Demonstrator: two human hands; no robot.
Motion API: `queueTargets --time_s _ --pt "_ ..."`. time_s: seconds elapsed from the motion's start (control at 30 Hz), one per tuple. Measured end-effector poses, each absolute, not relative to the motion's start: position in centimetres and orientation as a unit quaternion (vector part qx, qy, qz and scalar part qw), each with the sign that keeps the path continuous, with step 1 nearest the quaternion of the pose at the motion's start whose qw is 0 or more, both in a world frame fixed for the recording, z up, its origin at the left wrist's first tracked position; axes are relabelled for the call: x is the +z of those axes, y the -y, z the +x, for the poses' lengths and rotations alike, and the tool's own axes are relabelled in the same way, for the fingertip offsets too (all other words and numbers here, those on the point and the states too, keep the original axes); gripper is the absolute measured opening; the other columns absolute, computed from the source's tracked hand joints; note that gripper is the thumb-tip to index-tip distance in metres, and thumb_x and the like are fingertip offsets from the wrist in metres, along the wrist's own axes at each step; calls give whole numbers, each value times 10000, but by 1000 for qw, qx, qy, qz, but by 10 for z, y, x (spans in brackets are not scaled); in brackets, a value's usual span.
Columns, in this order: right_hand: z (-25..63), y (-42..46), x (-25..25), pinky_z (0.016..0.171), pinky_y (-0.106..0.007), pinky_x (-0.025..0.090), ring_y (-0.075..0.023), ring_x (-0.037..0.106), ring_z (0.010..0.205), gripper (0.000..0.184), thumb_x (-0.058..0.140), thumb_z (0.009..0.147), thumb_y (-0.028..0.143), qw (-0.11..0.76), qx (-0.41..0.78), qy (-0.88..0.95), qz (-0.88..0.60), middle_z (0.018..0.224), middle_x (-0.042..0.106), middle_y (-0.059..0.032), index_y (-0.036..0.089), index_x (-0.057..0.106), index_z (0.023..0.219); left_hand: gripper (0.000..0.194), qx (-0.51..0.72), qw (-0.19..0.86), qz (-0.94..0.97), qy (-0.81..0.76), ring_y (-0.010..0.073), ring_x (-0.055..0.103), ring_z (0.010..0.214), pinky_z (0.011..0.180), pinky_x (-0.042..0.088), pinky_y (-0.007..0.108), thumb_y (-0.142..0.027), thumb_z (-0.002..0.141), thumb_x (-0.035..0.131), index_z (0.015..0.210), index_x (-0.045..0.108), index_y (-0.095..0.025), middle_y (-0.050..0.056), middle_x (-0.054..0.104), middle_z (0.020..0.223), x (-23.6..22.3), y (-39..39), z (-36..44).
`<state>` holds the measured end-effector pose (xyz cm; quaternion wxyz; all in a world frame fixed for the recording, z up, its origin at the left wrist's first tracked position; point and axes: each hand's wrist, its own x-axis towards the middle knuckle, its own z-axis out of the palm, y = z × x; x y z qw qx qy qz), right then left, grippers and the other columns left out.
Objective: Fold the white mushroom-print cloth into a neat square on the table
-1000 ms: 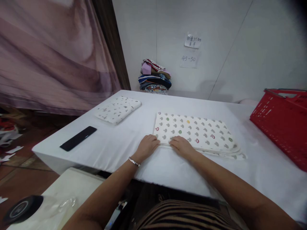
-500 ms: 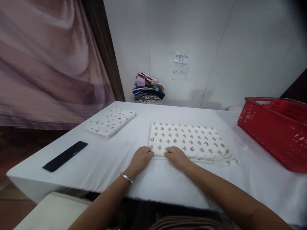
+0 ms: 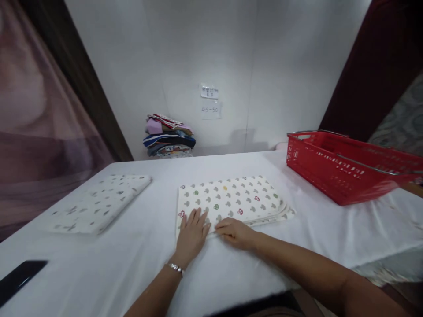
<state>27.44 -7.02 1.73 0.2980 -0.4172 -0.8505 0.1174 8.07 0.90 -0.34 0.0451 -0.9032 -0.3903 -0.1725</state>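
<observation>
"Where's the folded white cotton cloth with the mushroom print?"

"Flat on the white-covered table, right in front of the person, its layered edges showing at the near right corner."

"And the hands?"

"The left hand, below a silver-coloured bracelet, lies palm down on the mushroom cloth's near left corner, fingers a little apart. The right hand is just beside it at the near edge, fingers curled together. Whether they pinch the fabric, I can't tell from here."

"What's around the mushroom cloth?"

"Left of it, a second folded white cloth with small grey motifs. Nearer the person than that one, also left, a flat black glossy slab. To the right and farther back, a red plastic basket with metal handles. Beyond it, against the wall, a stack of multicoloured folded fabrics, with a paper sign reading 45-50 up to its right."
</observation>
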Motion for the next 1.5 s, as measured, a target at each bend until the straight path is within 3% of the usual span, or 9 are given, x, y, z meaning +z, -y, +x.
queueTargets --time_s 0.3,0.53,0.63,0.7,0.83,0.97,1.27,1.43,1.5 --pt "418 132 21 901 -390 458 -236 582 1022 322 421 905 393 319 132 655 -672 1034 668 -73 222 690 950 493 -162 69 -904 391 272 355 1300 1065 221 534 -381 901 315 1359 414 -230 65 424 1400 -9 -15 79" --pt "438 127 23 970 -413 426 -238 549 1110 358 398 899 414 309 98 638 -699 1150 631 -68 238 682 1028 513 -148 53 -904 397 261 328 1317 1075 209 524 -397 894 315 1376 382 -236 42 400 1414 -12 -17 78" --pt "427 83 28 1051 -428 331 -243 421 1255 423 373 905 415 268 45 659 -701 1317 515 -88 210 594 1201 513 -141 47 -904 401 258 325 1319 1077 206 522 -398 893 316 1374 385 -234 42 391 1419 -10 -17 79" --pt "423 49 28 1088 -439 250 -254 268 1346 505 368 902 435 221 29 662 -716 1438 358 -104 176 479 1322 511 -135 45 -905 401 258 323 1321 1082 194 522 -394 890 322 1369 394 -232 43 391 1419 -10 -17 79" --pt "433 -4 23 1105 -464 125 -262 93 1392 636 332 898 514 114 46 634 -763 1512 164 -107 169 284 1430 523 -120 38 -906 405 250 304 1334 1088 183 525 -413 888 319 1384 362 -253 26 371 1430 -11 -19 78" --pt "449 -22 12 1090 -484 110 -250 117 1388 608 285 905 534 67 55 601 -795 1511 189 -85 222 282 1426 519 -109 23 -905 410 246 293 1342 1089 193 525 -427 892 309 1387 352 -276 10 363 1435 -12 -19 76" --pt "456 -21 -1 1088 -492 115 -248 129 1383 618 246 901 554 81 33 610 -787 1506 207 -82 210 302 1411 509 -71 -30 -896 438 226 269 1355 1097 207 507 -407 871 345 1364 393 -289 1 351 1443 -12 -23 72" --pt "458 -23 -6 1089 -500 100 -252 114 1386 630 254 897 570 88 33 611 -786 1508 201 -80 216 293 1417 507 -46 -79 -891 445 246 332 1323 1050 317 465 -462 851 393 1302 484 -251 48 395 1421 16 -41 78" --pt "459 -23 -7 1089 -502 96 -255 112 1387 627 265 899 563 86 37 610 -787 1510 194 -78 218 285 1421 545 -60 -61 -886 455 265 279 1347 1054 291 486 -507 867 345 1330 448 -239 61 335 1455 34 -58 93"
